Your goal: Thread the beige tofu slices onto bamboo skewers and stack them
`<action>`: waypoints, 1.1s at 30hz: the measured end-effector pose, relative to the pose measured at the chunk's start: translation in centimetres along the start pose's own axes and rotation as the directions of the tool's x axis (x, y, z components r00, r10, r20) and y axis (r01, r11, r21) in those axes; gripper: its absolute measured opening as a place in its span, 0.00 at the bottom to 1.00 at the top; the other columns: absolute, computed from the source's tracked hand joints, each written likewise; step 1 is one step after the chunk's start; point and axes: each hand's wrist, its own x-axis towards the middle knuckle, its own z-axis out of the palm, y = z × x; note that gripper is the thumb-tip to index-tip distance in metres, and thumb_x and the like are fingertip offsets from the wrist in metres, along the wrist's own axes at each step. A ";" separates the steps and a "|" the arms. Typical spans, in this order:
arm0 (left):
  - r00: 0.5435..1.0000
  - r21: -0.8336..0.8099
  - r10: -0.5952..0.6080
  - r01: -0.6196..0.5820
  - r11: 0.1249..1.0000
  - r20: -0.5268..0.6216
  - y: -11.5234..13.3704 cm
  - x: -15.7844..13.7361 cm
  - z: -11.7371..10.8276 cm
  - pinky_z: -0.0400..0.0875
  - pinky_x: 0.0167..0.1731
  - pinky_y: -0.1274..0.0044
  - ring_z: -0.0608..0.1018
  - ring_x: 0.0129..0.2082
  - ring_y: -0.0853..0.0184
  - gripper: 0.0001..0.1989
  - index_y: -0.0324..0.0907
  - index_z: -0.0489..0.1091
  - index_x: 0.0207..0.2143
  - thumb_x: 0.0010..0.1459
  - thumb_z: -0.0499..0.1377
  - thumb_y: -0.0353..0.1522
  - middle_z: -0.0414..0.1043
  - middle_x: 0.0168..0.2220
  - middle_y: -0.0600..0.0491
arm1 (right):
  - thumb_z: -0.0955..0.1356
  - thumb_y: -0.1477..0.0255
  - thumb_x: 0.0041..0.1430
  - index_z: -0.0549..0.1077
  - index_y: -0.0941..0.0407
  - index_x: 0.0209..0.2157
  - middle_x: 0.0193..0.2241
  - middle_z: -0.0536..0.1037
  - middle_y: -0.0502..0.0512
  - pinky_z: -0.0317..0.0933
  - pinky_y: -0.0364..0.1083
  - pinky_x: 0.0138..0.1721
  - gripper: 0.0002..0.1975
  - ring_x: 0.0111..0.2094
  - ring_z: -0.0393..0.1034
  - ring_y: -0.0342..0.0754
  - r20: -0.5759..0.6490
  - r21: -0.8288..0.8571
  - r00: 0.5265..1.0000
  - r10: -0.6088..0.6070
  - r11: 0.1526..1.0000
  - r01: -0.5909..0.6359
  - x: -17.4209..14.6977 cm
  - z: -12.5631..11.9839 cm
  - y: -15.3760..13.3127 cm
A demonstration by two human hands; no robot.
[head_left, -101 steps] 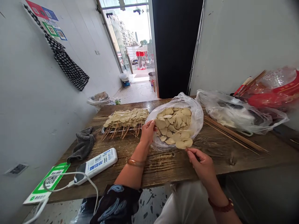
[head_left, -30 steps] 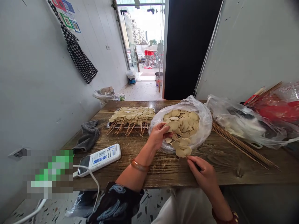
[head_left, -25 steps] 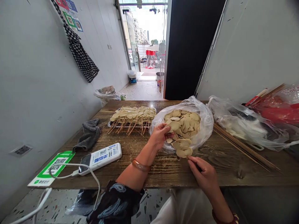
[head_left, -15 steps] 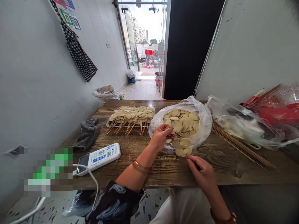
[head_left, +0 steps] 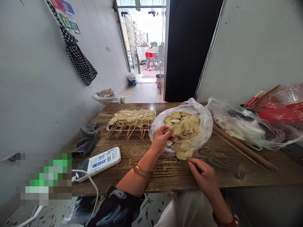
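My left hand (head_left: 162,137) pinches a thin, pale round slice (head_left: 176,130) over the near left side of a clear plastic bag (head_left: 205,126). Loose slices (head_left: 187,121) of the same kind fill the bag. My right hand (head_left: 204,175), closed at the table's front, grips the end of a skewer whose stick is mostly hidden. Slices threaded on this skewer (head_left: 184,154) hang over the bag's near edge. To the left, a metal tray (head_left: 108,127) bears a pile of filled skewers (head_left: 132,116), their bare stick ends pointing toward me.
Bare bamboo sticks (head_left: 243,146) lie right of the bag, beside more plastic bags (head_left: 239,123) and red packaging (head_left: 274,110). On the left are a grey cloth (head_left: 87,138) and a white power bank (head_left: 104,162) with a cable. The wooden table's front edge (head_left: 163,189) is close to me.
The view has shifted slightly, so everything sits a little further left and lower. Both hands keep their hold, with almost no movement relative to the bag.
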 end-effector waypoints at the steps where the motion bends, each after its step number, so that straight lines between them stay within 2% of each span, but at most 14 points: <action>1: 1.000 0.010 0.005 -0.005 1.000 0.002 -0.1 0.0 0.0 0.71 0.22 0.78 0.74 0.19 0.72 0.20 0.39 0.66 0.29 0.38 0.70 0.38 0.69 0.21 0.58 | 0.65 0.65 0.59 0.80 0.53 0.33 0.34 0.82 0.57 0.71 0.49 0.37 0.13 0.35 0.78 0.53 0.002 0.002 1.000 0.005 1.000 -0.005 0.0 0.0 0.0; 9: 0.997 0.085 0.032 -0.038 0.996 0.074 -0.7 0.0 0.3 0.72 0.28 0.77 0.72 0.21 0.74 0.19 0.38 0.67 0.27 0.38 0.69 0.39 0.68 0.21 0.58 | 0.65 0.64 0.59 0.80 0.54 0.34 0.34 0.82 0.57 0.69 0.49 0.39 0.13 0.36 0.77 0.52 0.005 0.052 0.995 0.095 0.994 -0.095 0.1 0.0 0.3; 14: 0.990 0.158 0.000 -0.022 0.987 0.141 -0.9 -0.2 0.6 0.60 0.21 0.84 0.66 0.19 0.78 0.18 0.37 0.68 0.27 0.39 0.70 0.38 0.67 0.19 0.59 | 0.65 0.62 0.58 0.80 0.56 0.35 0.29 0.80 0.56 0.68 0.45 0.29 0.15 0.29 0.74 0.50 0.019 0.113 0.982 0.188 0.976 -0.189 0.2 -0.3 0.2; 17: 0.977 0.127 -0.082 0.057 0.990 0.199 -0.6 -0.6 0.7 0.57 0.19 0.85 0.65 0.19 0.78 0.19 0.37 0.70 0.30 0.38 0.70 0.38 0.68 0.21 0.59 | 0.65 0.61 0.59 0.80 0.57 0.37 0.24 0.78 0.54 0.64 0.43 0.23 0.16 0.24 0.71 0.47 0.047 0.185 0.970 0.237 0.953 -0.242 0.1 -0.6 0.3; 21: 0.951 -0.022 -0.186 0.198 0.980 0.246 -0.2 -0.9 0.7 0.65 0.24 0.83 0.72 0.24 0.74 0.23 0.39 0.72 0.37 0.40 0.70 0.41 0.73 0.28 0.55 | 0.66 0.61 0.57 0.80 0.57 0.37 0.22 0.75 0.51 0.60 0.41 0.19 0.16 0.20 0.67 0.44 0.058 0.251 0.956 0.288 0.923 -0.293 0.0 -0.7 0.4; 25: 0.936 -0.163 -0.215 0.268 0.950 0.280 -0.4 -0.8 0.7 0.72 0.31 0.77 0.77 0.32 0.67 0.22 0.40 0.75 0.38 0.42 0.69 0.42 0.76 0.34 0.49 | 0.67 0.61 0.57 0.80 0.56 0.37 0.21 0.74 0.51 0.59 0.40 0.18 0.15 0.19 0.65 0.43 0.078 0.262 0.953 0.292 0.917 -0.302 -0.1 -0.7 0.4; 30: 0.904 -0.155 -0.236 0.307 0.939 0.358 -0.8 -1.1 0.9 0.72 0.32 0.78 0.77 0.31 0.68 0.20 0.38 0.75 0.37 0.42 0.70 0.38 0.77 0.34 0.49 | 0.66 0.61 0.57 0.80 0.57 0.38 0.22 0.76 0.52 0.61 0.41 0.20 0.16 0.21 0.68 0.44 0.098 0.235 0.961 0.260 0.932 -0.276 0.1 -0.6 0.2; 33: 0.920 -0.162 -0.211 0.276 0.947 0.331 -0.6 -1.0 0.8 0.72 0.32 0.79 0.77 0.31 0.68 0.19 0.38 0.75 0.36 0.40 0.71 0.36 0.77 0.32 0.49 | 0.66 0.61 0.57 0.80 0.56 0.36 0.25 0.78 0.54 0.65 0.43 0.24 0.15 0.24 0.71 0.47 0.084 0.174 0.972 0.219 0.957 -0.231 0.3 -0.5 -0.1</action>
